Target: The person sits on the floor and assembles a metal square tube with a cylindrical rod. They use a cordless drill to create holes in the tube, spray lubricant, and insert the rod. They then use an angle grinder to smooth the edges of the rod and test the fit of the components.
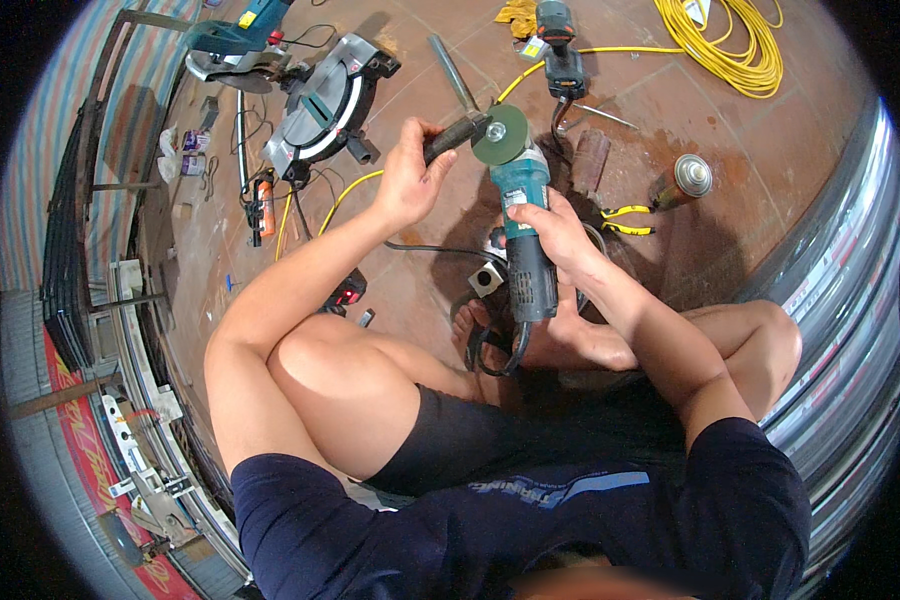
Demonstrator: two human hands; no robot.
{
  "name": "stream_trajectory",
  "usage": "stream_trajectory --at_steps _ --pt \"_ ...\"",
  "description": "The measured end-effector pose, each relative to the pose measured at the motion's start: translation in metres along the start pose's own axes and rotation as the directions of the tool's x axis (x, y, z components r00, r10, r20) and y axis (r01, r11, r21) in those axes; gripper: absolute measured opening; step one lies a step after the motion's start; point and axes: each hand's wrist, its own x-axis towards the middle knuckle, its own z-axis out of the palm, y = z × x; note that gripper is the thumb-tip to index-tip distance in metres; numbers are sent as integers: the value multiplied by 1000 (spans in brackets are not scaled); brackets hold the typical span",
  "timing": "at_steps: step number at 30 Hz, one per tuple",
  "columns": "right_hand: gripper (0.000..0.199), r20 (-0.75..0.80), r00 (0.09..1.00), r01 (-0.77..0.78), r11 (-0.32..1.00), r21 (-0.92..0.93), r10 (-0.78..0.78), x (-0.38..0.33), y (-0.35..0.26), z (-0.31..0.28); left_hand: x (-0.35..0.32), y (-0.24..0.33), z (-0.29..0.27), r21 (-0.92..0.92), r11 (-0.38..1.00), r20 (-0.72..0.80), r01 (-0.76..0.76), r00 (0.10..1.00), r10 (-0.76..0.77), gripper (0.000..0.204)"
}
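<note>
My left hand (412, 175) is closed around a dark, thick metal bar (456, 139). A grey metal tube (454, 72) meets the bar near its far end; I cannot tell if they are joined. My right hand (553, 232) grips the teal and black body of an angle grinder (522, 195). Its green disc (501, 136) is right beside the bar's end; whether they touch is unclear. From the grinder's rear a black cord loops down by my bare feet (575, 340). Near my feet lies a square metal piece (486, 280) with a round hole.
A mitre saw (325, 105) stands at the far left. Beyond the grinder are a cordless drill (562, 55) and a coiled yellow hose (735, 45). Yellow-handled pliers (627, 220), a spray can (682, 180) and a rusty cylinder (590, 162) sit right. Wrapped metal lengths (840, 280) line the right edge.
</note>
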Motion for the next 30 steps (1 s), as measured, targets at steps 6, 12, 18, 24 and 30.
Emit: stream_trajectory --at_steps 6,12,18,24,30 --pt "35 -27 999 -31 999 24 32 -2 -3 1 -6 -5 0 11 1000 16 17 1000 -18 40" --pt "37 6 998 -65 997 49 65 -3 -12 1 -10 -4 1 4 1000 18 -8 1000 8 40" --pt "39 -2 994 -108 991 82 108 -4 -15 1 -9 -5 5 2 997 21 -75 997 75 40" --pt "41 12 991 -134 985 111 133 -3 -16 0 -9 -5 5 -6 1000 36 -29 999 30 40" --pt "39 24 994 -111 987 117 109 -5 -14 0 -8 -7 5 -15 999 27 -51 998 51 40"
